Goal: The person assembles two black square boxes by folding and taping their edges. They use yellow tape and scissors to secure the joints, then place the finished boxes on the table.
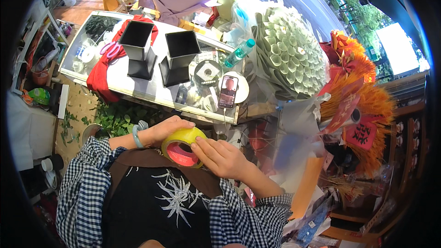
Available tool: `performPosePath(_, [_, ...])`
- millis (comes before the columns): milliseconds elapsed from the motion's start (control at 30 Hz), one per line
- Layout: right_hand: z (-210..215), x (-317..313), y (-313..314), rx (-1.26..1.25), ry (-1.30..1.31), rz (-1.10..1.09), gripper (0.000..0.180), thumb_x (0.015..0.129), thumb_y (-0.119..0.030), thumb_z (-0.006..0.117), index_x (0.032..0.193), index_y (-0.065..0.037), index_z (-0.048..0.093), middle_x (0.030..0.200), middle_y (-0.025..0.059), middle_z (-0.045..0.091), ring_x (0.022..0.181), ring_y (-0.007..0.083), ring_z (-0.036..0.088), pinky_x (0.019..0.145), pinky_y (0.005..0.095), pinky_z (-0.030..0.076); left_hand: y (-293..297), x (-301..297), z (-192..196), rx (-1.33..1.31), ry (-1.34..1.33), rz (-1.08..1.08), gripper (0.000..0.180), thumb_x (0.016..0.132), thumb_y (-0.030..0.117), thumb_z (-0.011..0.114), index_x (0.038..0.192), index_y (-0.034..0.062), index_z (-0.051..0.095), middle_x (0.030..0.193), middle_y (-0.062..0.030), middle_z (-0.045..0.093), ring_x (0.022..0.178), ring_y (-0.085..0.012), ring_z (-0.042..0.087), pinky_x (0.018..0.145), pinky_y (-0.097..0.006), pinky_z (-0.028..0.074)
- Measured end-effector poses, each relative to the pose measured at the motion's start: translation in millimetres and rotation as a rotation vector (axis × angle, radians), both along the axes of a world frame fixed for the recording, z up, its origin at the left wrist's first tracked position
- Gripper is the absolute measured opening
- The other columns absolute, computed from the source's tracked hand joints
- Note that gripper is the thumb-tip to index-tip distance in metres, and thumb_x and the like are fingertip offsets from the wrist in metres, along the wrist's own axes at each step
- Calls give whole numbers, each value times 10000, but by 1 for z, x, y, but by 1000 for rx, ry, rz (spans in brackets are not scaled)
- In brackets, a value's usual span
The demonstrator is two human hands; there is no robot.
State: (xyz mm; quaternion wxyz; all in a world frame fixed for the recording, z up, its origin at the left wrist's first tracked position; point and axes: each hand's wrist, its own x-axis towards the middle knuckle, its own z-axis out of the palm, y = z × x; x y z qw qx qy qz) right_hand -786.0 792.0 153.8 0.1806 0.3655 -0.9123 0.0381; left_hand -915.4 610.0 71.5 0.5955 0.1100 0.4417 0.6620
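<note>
1. Holding a yellow tape roll (182, 133), red inside, before a black garment (133, 206).
2. Gripping its upper left with the left hand (166, 129), fingers partly hidden.
3. Grasping its right edge with the right hand (223, 158), fingers close together.
4. Facing a white-topped table (142, 91) bearing a phone (228, 93), two black square pots (137, 53) and a red cloth (102, 81).
</note>
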Motion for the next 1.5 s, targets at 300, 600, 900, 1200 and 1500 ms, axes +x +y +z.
performPosePath(300, [-10,0,5,-160,20,-18,387,729,-79,604,1088,65,616,963,140,626,769,213,613,677,301,508,3,-1,-6,-21,1,-11,373,920,364,580,785,33,684,625,8,602,480,-69,523,439,-208,396])
performPosePath(600, [-22,-5,9,-282,73,-4,246,690,-46,649,921,28,609,915,133,624,704,225,589,636,326,515,10,-5,-14,19,-192,-44,316,925,335,578,871,34,656,676,-21,610,501,-86,534,440,-228,413])
performPosePath(900, [-20,0,20,-251,92,32,207,678,-20,659,880,2,621,901,126,625,704,225,581,641,329,526,11,-13,-22,29,-369,-34,279,917,314,576,851,46,620,696,-40,602,519,-132,538,474,-253,438])
performPosePath(1200, [-22,20,33,-274,6,-31,219,638,-31,666,845,4,604,904,123,609,710,228,571,640,319,518,1,-8,-40,37,-542,6,305,930,312,527,848,34,621,627,-30,575,489,-114,489,473,-251,414])
performPosePath(1500, [-3,23,25,-273,8,-172,243,632,-40,658,868,6,618,877,110,601,705,239,573,607,320,505,3,-13,-51,318,-479,-34,309,943,324,542,977,25,613,637,-16,556,526,-94,495,582,-236,451])
